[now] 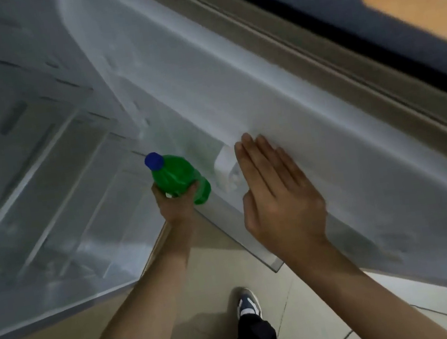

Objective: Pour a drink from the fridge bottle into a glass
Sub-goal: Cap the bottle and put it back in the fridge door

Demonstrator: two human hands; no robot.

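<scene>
At the open fridge:
Left hand [175,204]: fingers wrapped around the green bottle [179,180], below its blue cap [154,161].
Right hand [277,193]: flat, fingers together, against the fridge door [309,117].

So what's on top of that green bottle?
A blue cap sits on the green bottle, closed. The left hand grips the bottle's body from below, hiding part of it; any label or liquid level can't be made out.
</scene>
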